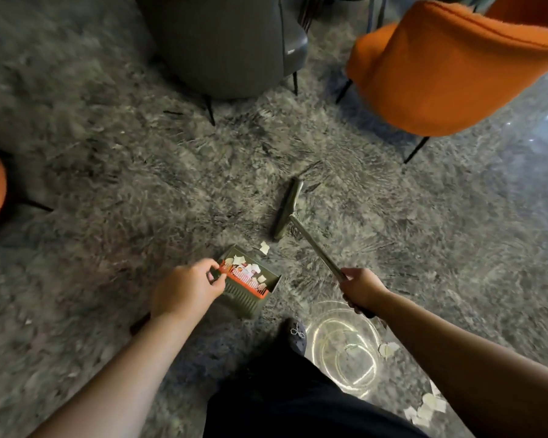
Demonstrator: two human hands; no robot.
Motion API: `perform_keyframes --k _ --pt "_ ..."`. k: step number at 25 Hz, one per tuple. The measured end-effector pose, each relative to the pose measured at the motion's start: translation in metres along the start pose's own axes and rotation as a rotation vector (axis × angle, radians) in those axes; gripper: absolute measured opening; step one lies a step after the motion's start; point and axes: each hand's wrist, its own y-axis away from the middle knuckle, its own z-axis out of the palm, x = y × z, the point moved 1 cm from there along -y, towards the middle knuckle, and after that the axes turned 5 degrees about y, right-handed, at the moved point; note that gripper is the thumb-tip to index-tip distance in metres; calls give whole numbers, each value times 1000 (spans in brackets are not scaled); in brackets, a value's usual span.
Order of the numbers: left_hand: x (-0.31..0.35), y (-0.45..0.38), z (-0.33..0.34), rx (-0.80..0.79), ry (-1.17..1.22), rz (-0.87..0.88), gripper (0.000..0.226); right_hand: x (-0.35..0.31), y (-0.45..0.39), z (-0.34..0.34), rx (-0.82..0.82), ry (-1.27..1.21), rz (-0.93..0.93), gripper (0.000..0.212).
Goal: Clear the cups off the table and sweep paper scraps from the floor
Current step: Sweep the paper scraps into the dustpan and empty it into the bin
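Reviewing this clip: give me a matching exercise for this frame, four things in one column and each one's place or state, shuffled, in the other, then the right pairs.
Things:
1. dustpan
2. broom
3. orange chair
4. loose paper scraps

Places or states:
A. handle gripped by the right hand, head down on the grey rug
B. lying on the floor at the lower right, not yet swept
C. held at its handle by the left hand, paper scraps inside
D. standing at the upper right on thin dark legs

Pairs: 1-C, 2-A, 3-D, 4-B
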Motion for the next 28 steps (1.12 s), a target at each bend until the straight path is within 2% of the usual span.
perform_keyframes --k 5,11,15,22,28 --pt "8 -17 0 30 -35 -9 19 -31 -40 -1 -67 114 -26 17" --pt "15 -31 9 -47 -20 -28 26 -26 -37 9 -207 41 62 18" --pt "16 -35 5 -12 -16 -4 21 -11 -16 2 -290 -58 124 22" --pt "14 -18 5 26 -55 28 17 1 22 2 -235 -185 84 15" --pt "-8 14 2 -8 86 -26 20 16 54 10 -141 -239 68 22"
